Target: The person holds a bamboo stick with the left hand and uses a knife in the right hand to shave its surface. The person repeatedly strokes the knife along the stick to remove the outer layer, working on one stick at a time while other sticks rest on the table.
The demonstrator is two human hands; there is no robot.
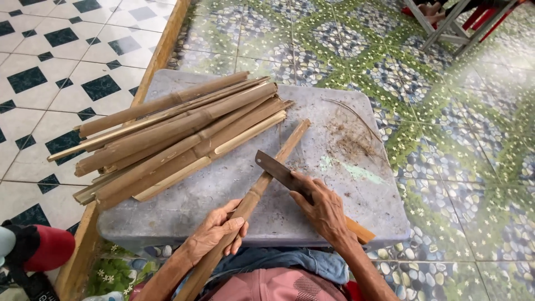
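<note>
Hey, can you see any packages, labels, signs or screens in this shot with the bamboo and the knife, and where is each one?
None of those show here: no package, label, sign or screen.
What is in view: split bamboo strips piled on a grey table; the left hand holds one bamboo strip; the right hand holds a dark knife against it.
</note>
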